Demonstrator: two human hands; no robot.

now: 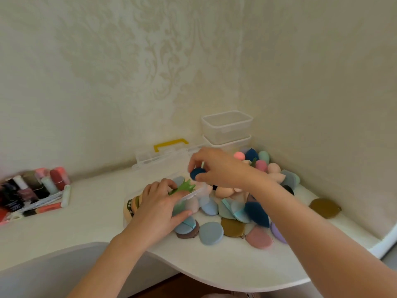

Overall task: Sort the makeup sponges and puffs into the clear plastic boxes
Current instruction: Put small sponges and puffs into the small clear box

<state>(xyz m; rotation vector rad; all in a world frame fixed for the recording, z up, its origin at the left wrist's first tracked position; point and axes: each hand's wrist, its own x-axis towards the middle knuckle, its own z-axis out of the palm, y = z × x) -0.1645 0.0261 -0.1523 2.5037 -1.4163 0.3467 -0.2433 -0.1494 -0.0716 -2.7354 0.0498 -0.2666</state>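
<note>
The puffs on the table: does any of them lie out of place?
Yes. One olive-brown puff lies alone near the right wall, apart from the heap of puffs and sponges beside the open box.

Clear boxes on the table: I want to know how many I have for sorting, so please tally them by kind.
open box with yellow handle: 1
stacked boxes by the wall: 2
Total: 3
</note>
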